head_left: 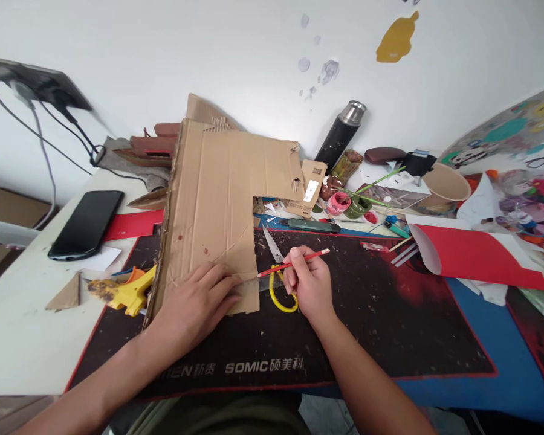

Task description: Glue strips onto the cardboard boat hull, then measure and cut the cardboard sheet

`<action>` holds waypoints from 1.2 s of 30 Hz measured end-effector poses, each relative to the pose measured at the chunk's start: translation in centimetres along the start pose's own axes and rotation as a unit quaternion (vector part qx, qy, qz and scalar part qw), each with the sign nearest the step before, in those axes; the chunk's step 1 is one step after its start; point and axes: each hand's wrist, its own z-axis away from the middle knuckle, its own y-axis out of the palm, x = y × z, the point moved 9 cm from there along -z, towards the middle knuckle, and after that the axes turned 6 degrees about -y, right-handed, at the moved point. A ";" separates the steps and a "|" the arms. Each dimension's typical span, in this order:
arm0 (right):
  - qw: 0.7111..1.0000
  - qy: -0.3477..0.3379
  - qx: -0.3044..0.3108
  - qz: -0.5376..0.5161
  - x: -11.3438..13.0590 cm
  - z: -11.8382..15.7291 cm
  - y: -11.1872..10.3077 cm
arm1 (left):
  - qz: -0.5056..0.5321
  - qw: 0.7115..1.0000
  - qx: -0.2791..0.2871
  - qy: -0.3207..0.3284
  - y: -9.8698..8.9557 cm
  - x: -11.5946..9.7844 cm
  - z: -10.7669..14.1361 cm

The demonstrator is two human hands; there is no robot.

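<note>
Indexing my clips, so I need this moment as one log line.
left hand: on cardboard sheet | right hand: holding red pencil, tip at sheet's edge | nearby: yellow-handled scissors, black mat

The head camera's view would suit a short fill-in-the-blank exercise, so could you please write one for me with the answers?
The right hand holds a ____-coloured pencil.
The large brown sheet under the left hand is made of ____.
The scissors by the right hand have a ____ handle.
The phone lies with its screen facing ____.

Missing words: red; cardboard; yellow; up.
</note>
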 end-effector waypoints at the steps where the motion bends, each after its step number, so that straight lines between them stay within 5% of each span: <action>1: 1.000 -0.001 -0.001 0.002 0.0 0.1 0.0 | 0.004 1.000 -0.003 0.001 -0.1 -0.1 0.0; 17: 0.999 -0.018 -0.033 0.007 1.0 0.8 -1.0 | 0.012 0.999 0.023 0.032 1.0 0.1 -1.1; 30: 0.984 -0.086 -0.049 0.145 3.2 2.3 -3.3 | 0.032 0.998 0.033 0.033 1.5 0.4 -1.1; 33: 0.972 -0.111 -0.007 0.205 3.9 1.8 -3.2 | 0.033 0.998 0.043 0.041 1.5 0.4 -1.0; 36: 0.930 -0.177 0.066 0.316 5.3 1.1 -2.0 | 0.038 0.997 0.042 0.048 1.4 0.4 -1.0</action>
